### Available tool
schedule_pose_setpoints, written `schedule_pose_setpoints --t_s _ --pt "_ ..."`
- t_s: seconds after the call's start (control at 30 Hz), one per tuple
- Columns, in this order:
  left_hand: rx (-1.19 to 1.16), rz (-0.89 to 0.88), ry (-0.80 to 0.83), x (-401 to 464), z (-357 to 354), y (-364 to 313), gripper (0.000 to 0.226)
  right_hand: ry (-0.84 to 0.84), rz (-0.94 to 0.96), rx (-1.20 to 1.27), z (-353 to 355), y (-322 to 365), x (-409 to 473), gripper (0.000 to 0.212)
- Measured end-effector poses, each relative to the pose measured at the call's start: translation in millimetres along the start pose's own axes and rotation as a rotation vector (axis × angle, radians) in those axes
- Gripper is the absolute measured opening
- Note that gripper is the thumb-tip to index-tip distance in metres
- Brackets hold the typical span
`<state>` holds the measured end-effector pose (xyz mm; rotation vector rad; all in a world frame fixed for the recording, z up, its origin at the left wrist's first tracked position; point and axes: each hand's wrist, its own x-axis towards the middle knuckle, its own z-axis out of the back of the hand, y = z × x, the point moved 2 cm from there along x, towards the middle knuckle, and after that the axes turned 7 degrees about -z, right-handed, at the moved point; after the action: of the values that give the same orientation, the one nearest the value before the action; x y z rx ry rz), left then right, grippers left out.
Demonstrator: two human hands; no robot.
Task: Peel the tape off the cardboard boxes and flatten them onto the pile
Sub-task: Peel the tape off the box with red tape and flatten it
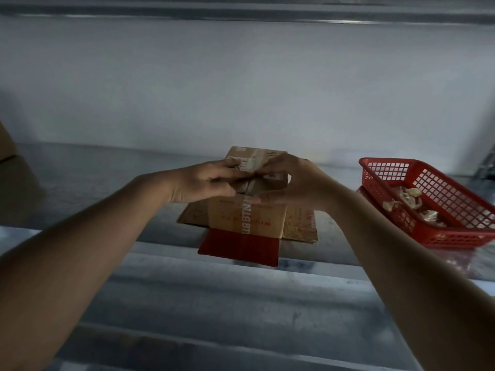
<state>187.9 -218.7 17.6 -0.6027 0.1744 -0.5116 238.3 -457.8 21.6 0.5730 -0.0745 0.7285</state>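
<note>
A small brown cardboard box [270,159] with a strip of pale tape [251,167] across its top is held above a pile of flattened boxes [246,220] on a metal shelf. My left hand [203,183] grips the box's left side, fingers over the top. On the box's right side is my right hand [294,183], its fingertips pinched at the tape near the middle. The top flattened box in the pile carries a printed tape strip and has a red flap [241,247] at its near edge.
A red plastic mesh basket [439,194] with crumpled tape scraps stands to the right on the shelf. Part of another brown box [6,145] shows at the far left. A grey wall closes the back of the shelf [107,183]; another shelf runs overhead.
</note>
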Motion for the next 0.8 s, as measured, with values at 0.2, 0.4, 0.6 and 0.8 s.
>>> schedule_pose_setpoints --t_s 0.2,0.4,0.6,0.8 --pt "0.329 0.049 -0.119 -1 8 -6 0.096 -0.107 -0.018 -0.131 12 -13 0 0.038" --pt "0.472 0.083 -0.218 2 2 -10 0.096 -0.422 -0.118 -0.052 -6 -22 -16 0.016" --pt "0.495 0.093 -0.272 10 4 -14 0.087 -0.57 -0.218 0.27 -34 -13 -44 0.024" --pt "0.381 0.23 -0.188 22 -5 -7 0.107 -0.691 -0.294 0.327 -60 3 -52 0.024"
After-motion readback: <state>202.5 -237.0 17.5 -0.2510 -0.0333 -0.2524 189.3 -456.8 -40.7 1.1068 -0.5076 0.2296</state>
